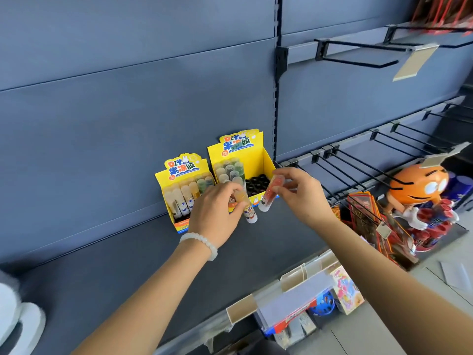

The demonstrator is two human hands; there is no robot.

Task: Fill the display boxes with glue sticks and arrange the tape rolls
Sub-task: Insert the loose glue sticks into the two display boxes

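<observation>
Two yellow display boxes stand against the back panel of a dark blue shelf [128, 272]. The left box [179, 172] is packed with glue sticks. The right box [258, 152] holds several sticks at its left side, and black empty sockets show on its right. My left hand [217, 211] grips an orange glue stick [67, 210] just in front of the boxes, its white end pointing down. My right hand [299, 193] pinches a red glue stick [271, 192], tilted, at the right box's front edge. No tape rolls are visible.
Black wire pegs [363, 170] jut from the panel at right. An orange character figure [422, 190] stands on a red display beyond them. Packaged goods [345, 290] sit on the lower shelf behind price-tag holders. A white object [15, 316] is at the bottom left.
</observation>
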